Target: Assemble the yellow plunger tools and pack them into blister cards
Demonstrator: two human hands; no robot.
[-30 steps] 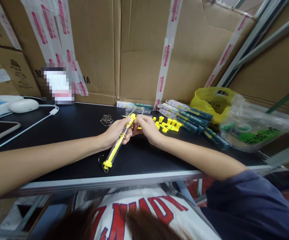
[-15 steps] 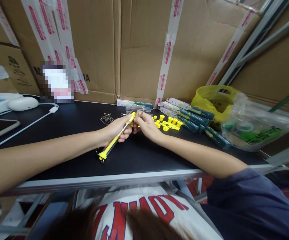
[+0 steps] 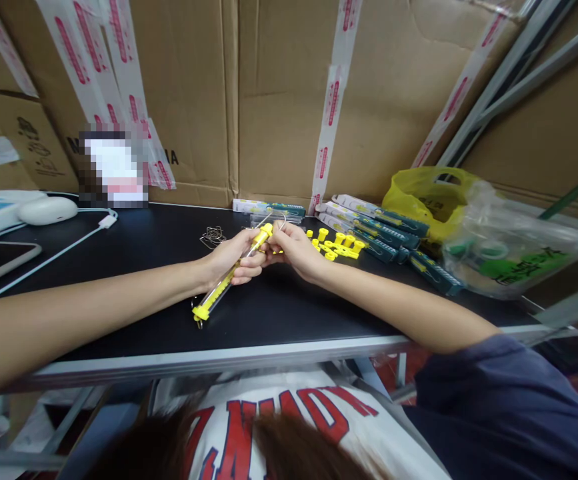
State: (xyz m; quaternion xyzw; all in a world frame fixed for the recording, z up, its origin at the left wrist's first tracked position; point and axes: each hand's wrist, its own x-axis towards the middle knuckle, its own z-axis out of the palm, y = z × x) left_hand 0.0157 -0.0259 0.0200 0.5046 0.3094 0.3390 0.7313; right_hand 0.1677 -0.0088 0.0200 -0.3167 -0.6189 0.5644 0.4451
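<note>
My left hand (image 3: 236, 259) is closed round a clear tubular spring scale (image 3: 217, 291) with yellow end caps. The tube slants, its lower capped end pointing toward me and to the left, a small metal hook hanging there. At the upper yellow cap, my right hand (image 3: 291, 247) pinches a bent wire hook (image 3: 284, 219); the fingertips of both hands meet here and hide how it joins the cap. Loose yellow plastic caps (image 3: 339, 247) lie just right of my right hand. A small heap of wire hooks (image 3: 213, 236) rests beyond my left wrist.
Narrow printed boxes (image 3: 373, 223) are stacked at the back right, beside a yellow plastic bag (image 3: 419, 200) and a clear bag (image 3: 513, 260). Clear tubes (image 3: 273, 220) lie behind my hands. A phone (image 3: 3, 260) and white cable (image 3: 59, 253) are at left. Cardboard stands behind.
The lower end of the spring scale has swung left and slightly away from me. Both hands stay close together at its upper end, with small finger shifts.
</note>
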